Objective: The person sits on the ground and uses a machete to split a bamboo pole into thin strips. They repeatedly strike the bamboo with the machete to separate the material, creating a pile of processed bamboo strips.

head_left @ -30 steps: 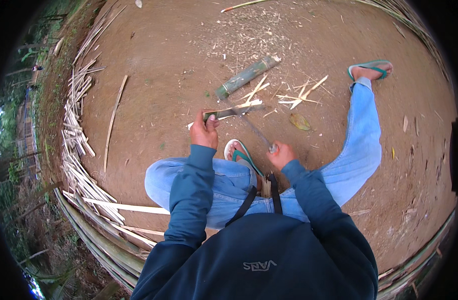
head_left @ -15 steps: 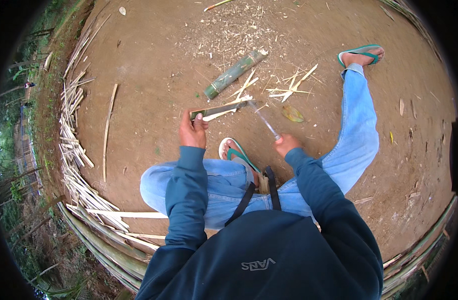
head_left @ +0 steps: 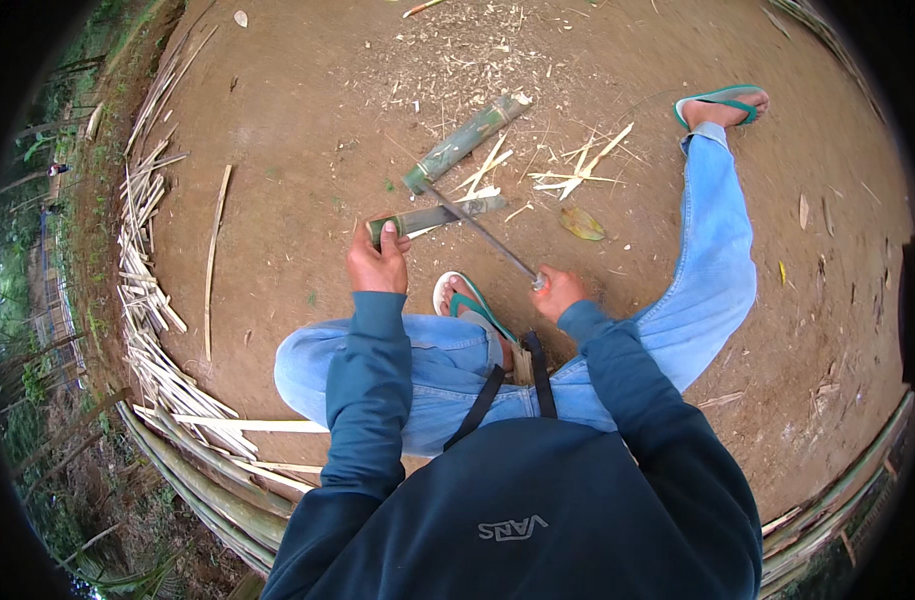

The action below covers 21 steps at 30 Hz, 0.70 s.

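My left hand [head_left: 378, 264] grips the near end of a split green bamboo piece [head_left: 413, 220], its thumb on the outer skin. The piece points right, over pale split strips on the ground. My right hand [head_left: 559, 293] is closed around the handle of a long, thin-bladed knife [head_left: 498, 246]. The blade slants up and left across the bamboo piece, its tip near the end of a thicker bamboo section [head_left: 466, 145] lying beyond. Whether the blade touches the piece I cannot tell.
Pale split strips [head_left: 584, 172] lie crossed at the right, near a yellow-brown leaf [head_left: 582, 223]. Shavings [head_left: 468, 60] cover the dirt farther off. Many strips [head_left: 153, 260] are heaped along the left, with long bamboo poles [head_left: 213, 490] below. My sandalled feet are on the ground.
The knife has swung left from the far end of the bamboo piece and now crosses it. The piece has rolled, showing more green skin; my right hand has shifted slightly left.
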{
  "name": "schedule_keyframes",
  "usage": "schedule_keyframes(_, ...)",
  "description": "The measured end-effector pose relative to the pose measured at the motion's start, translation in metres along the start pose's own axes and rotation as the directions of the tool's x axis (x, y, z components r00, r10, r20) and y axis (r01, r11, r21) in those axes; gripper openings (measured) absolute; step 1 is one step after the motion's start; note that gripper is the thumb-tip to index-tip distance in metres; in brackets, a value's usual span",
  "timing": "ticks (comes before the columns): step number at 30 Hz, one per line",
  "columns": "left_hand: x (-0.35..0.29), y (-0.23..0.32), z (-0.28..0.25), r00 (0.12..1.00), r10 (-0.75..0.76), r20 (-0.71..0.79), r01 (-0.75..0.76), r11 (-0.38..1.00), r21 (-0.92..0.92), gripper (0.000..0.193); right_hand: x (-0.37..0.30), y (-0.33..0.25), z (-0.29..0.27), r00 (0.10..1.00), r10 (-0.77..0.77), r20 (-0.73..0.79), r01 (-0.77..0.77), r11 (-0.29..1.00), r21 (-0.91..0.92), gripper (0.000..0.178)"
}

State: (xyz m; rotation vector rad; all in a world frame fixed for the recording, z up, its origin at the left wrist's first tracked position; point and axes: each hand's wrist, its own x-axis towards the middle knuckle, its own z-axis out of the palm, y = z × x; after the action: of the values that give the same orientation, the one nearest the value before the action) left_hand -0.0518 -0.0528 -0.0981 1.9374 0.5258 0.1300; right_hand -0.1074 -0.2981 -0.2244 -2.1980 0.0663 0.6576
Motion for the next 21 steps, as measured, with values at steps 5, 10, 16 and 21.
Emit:
schedule_keyframes(5,0.0,-0.004,-0.001,1.0,0.028,-0.015,-0.028,0.999,-0.019,0.02,0.022,0.026,0.014,0.981,0.193,0.022,-0.191,0.979,-0.078,0.031)
schedule_keyframes(10,-0.003,-0.001,-0.002,1.0,0.007,-0.002,-0.007,1.0,0.02,0.024,0.017,0.017,0.005,0.966,0.256,0.039,-0.251,0.962,-0.112,0.03)
schedule_keyframes(16,-0.003,0.004,0.002,1.0,0.003,-0.02,-0.003,1.0,0.001,0.027,0.009,0.027,0.016,0.982,0.187,0.036,-0.186,0.982,-0.037,0.023)
schedule_keyframes(21,-0.002,-0.008,-0.006,0.995,-0.089,-0.034,0.087,0.994,-0.069,0.03,0.009,0.012,0.019,0.99,0.138,0.022,-0.136,0.988,-0.072,0.022)
